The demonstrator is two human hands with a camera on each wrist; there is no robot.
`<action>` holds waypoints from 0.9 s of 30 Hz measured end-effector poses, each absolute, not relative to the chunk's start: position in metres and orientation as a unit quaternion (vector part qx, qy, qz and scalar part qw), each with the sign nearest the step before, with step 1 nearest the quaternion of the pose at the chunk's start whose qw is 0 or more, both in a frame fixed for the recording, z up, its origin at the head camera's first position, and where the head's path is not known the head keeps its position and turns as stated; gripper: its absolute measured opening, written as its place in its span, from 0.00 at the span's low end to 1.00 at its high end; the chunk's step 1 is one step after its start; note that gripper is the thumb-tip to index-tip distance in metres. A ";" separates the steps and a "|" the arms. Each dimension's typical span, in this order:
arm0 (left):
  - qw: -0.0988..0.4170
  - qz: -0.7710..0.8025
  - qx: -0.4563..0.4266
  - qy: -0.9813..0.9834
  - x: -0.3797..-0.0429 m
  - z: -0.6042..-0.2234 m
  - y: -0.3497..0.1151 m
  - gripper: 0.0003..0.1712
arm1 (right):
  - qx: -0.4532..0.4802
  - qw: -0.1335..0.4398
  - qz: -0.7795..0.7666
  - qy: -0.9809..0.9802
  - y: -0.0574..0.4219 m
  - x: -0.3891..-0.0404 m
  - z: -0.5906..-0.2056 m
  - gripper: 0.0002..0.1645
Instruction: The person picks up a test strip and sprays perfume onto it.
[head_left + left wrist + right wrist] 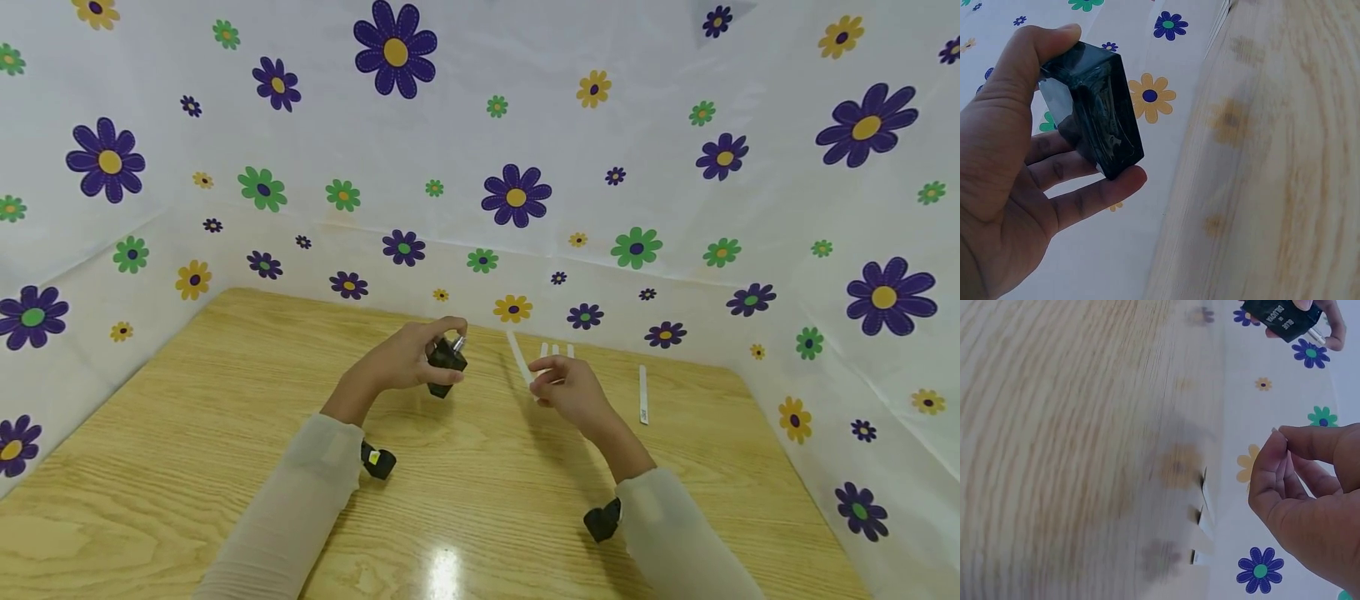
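Observation:
My left hand point(405, 357) holds a dark glass perfume bottle point(444, 368) above the table, gripped between thumb and fingers. One finger reaches up to the silver spray nozzle point(458, 342), which points toward my right side. The bottle's dark faceted glass point(1110, 119) fills the grasp in the left wrist view, and white lettering shows on the bottle point(1282, 319) in the right wrist view. To the right, my right hand point(576, 393) pinches a thin white paper strip point(517, 352) by its lower end. The strip slants up and left, its upper end apart from the nozzle.
Several more white strips point(570, 351) stand near the back edge, just beyond my right hand. Another lone strip point(642, 396) with small print lies farther right. The wooden table point(465, 500) is enclosed by white flowered sheeting point(450, 142) at the back and sides.

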State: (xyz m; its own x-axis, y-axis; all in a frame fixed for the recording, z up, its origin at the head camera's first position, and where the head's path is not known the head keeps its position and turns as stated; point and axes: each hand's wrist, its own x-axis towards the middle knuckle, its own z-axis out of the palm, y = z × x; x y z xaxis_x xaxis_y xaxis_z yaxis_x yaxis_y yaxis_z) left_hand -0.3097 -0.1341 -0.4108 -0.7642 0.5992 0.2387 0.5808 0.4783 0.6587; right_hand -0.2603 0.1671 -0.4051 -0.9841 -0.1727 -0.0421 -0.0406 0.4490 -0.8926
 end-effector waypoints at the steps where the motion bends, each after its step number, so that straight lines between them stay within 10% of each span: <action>1: 0.013 0.379 0.343 0.860 -0.310 -0.411 -0.134 0.34 | -0.059 0.063 -0.522 0.849 0.167 -0.261 -0.406 0.16; 27: 0.024 0.371 0.342 0.863 -0.309 -0.408 -0.134 0.36 | 0.082 0.057 -0.611 0.785 0.156 -0.286 -0.420 0.21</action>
State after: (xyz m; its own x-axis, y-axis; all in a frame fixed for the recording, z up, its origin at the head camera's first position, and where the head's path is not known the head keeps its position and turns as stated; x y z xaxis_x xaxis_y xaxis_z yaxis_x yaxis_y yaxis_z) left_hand -0.3091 -0.1335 -0.4085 -0.7655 0.6077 0.2115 0.5716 0.4914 0.6571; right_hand -0.2859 0.1563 -0.4203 -0.9798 0.0595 -0.1907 0.1995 0.2404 -0.9500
